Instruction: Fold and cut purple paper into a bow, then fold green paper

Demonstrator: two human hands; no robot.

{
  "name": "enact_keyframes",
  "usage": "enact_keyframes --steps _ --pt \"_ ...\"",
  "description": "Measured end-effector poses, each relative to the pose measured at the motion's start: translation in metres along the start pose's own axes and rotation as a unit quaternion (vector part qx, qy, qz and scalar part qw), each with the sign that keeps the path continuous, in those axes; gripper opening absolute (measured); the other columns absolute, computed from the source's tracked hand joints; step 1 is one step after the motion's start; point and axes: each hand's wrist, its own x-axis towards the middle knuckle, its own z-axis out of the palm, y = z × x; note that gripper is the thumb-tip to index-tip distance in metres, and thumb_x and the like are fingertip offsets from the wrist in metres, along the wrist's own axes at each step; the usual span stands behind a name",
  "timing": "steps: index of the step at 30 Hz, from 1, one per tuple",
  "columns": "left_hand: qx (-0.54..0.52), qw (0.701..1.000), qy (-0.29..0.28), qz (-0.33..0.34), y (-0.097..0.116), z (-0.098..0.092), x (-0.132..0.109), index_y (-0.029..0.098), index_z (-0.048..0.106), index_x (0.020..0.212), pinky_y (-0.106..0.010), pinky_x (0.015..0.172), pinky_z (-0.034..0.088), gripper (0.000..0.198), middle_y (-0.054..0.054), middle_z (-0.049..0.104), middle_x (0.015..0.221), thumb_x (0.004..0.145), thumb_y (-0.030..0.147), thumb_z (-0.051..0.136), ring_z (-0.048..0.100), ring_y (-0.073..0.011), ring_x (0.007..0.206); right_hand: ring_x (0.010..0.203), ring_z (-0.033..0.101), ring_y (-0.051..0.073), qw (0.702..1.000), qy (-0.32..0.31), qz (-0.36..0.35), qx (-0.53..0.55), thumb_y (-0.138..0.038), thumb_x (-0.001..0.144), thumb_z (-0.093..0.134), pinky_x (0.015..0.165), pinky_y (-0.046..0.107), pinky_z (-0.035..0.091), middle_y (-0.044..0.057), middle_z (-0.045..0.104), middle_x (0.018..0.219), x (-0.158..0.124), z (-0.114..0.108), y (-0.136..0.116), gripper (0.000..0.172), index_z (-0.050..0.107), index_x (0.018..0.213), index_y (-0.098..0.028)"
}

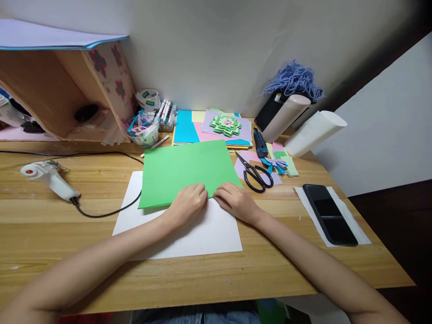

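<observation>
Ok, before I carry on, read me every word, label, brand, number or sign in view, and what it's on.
No text can be read for certain.
Tape roll: printed label, too small and blurred to read.
White glue gun: round red mark, no legible lettering.
Green paper, white sheet, phone: no lettering visible.

Your left hand (188, 204) and right hand (238, 203) are bare, as are your forearms (297, 253); at bottom centre, you wear blue, denim-like clothing (168, 317) with a dark vertical line.
</observation>
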Motion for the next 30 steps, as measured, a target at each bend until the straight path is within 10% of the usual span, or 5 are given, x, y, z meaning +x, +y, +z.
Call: enact_keyframes --steps 30 --pt "-0.194 0.969 -0.006 -0.152 0.017 0.003 0.002 0.015 0.055 0.086 -0.028 0.061 0.041 0.017 -0.005 0.056 0.085 0.088 0.025 0.042 0.054 -0.0155 0.071 0.083 0.045 0.02 0.989 -0.052 0.103 0.097 -0.022 0.089 0.046 0.075 0.033 0.038 0.007 0.056 0.087 0.003 -0.004 -0.004 0.009 0.053 0.086 -0.017"
